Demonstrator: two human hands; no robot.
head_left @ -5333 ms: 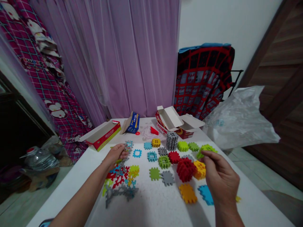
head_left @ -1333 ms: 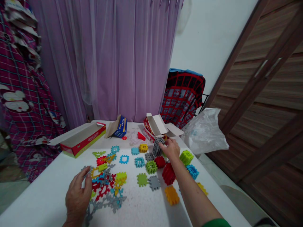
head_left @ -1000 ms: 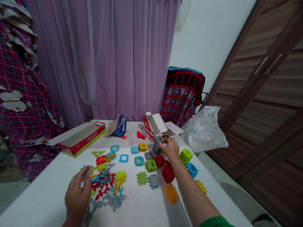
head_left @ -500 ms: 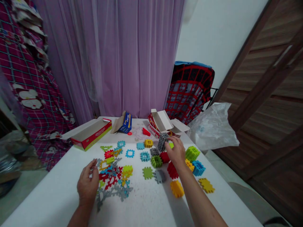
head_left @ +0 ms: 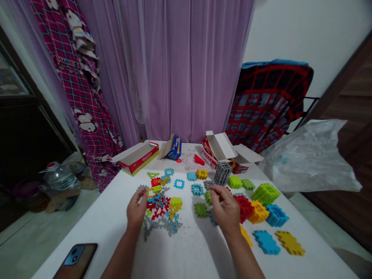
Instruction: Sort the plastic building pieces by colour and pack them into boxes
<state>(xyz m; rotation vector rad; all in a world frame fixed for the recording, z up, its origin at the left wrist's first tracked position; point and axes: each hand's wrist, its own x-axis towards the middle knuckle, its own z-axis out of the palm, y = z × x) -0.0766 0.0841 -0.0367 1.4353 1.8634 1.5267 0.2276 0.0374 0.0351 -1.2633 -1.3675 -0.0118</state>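
Note:
Loosely curled, my left hand (head_left: 136,208) rests at the left edge of a mixed pile of flat notched plastic building pieces (head_left: 159,205); a grey piece (head_left: 142,187) lies by its fingertips. My right hand (head_left: 228,209) is bent over the sorted pieces, thumb and forefinger slightly apart, with nothing visible in it. Under its fingertips is a green notched block (head_left: 207,197), partly covered. A tall grey stack of pieces (head_left: 223,173) stands just beyond that hand. Red (head_left: 244,207), orange (head_left: 258,212), blue (head_left: 276,215) and lime stacks (head_left: 266,193) sit to its right.
Along the back of the white table (head_left: 180,259) are a red-green box (head_left: 139,159), a blue box (head_left: 174,148) and an opened red box (head_left: 210,151). A phone (head_left: 76,261) lies front left. A clear plastic bag (head_left: 308,159) hangs at the right edge.
My right hand has let go of the grey stack, which now stands on the table, and has drawn back towards me. The view has turned left, bringing the phone into sight.

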